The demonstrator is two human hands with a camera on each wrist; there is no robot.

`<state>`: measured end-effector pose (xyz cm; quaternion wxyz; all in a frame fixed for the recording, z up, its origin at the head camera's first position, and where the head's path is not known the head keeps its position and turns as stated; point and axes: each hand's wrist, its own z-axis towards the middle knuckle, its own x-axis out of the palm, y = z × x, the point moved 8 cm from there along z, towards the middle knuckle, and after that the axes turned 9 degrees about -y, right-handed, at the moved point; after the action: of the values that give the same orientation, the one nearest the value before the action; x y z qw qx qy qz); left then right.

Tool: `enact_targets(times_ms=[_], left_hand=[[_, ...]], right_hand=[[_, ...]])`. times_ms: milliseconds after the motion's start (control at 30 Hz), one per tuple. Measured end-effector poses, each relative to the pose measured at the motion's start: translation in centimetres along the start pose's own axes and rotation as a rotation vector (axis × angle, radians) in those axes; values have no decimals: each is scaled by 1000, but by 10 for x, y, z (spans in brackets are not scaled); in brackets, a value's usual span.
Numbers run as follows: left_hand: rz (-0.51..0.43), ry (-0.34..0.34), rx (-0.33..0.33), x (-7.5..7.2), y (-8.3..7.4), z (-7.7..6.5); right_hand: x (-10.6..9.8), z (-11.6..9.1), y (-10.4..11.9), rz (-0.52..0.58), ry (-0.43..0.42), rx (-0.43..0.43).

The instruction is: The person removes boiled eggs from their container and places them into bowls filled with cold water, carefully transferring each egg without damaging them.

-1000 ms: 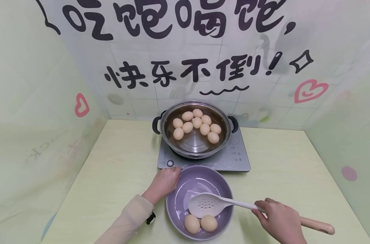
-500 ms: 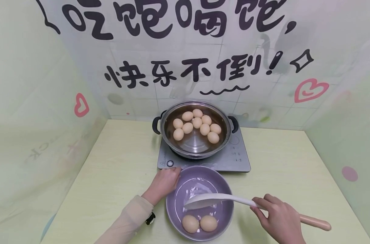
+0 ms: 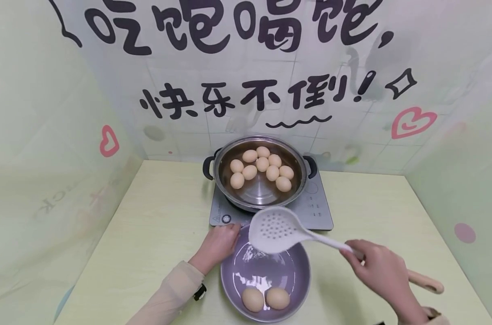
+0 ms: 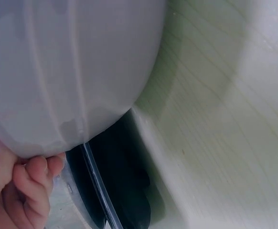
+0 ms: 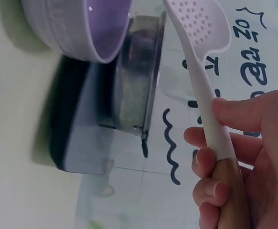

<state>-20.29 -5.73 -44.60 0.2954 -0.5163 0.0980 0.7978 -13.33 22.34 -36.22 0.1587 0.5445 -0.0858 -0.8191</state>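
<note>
My right hand [image 3: 381,271] grips a white slotted spoon [image 3: 275,229] by its wooden-ended handle, seen close in the right wrist view with fingers [image 5: 210,191] wrapped round it. The perforated head is bare and hangs over the far part of a purple bowl [image 3: 304,275]. Two brown eggs, a left one [image 3: 252,299] and a right one [image 3: 278,298], lie in the near part of that bowl. My left hand [image 3: 219,243] holds the bowl's far left rim; in the left wrist view its curled fingers [image 4: 34,181] are right at the rim.
Behind the bowl, a steel pot [image 3: 225,192] with black handles sits on a grey induction cooker [image 3: 310,216]. It holds water and several eggs [image 3: 262,164]. A back wall [image 3: 181,144] with black lettering and two side walls enclose the pale wooden table [image 3: 156,216].
My right hand has raised the slotted spoon from low in the bowl, away from the eggs, up toward the pot. The left hand stays at the bowl's rim.
</note>
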Motion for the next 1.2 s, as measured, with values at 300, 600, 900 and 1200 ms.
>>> enact_targets(times_ms=[300, 600, 900, 1200], left_hand=[[-2, 18, 4, -1, 0, 0], [2, 33, 9, 1, 0, -2], [2, 20, 15, -1, -1, -3], [5, 21, 10, -2, 0, -2]], right_hand=[[-13, 80, -9, -27, -198, -108], [-1, 130, -15, -62, -368, -176], [11, 141, -17, -109, -364, -202], [12, 140, -9, -177, -337, -284]])
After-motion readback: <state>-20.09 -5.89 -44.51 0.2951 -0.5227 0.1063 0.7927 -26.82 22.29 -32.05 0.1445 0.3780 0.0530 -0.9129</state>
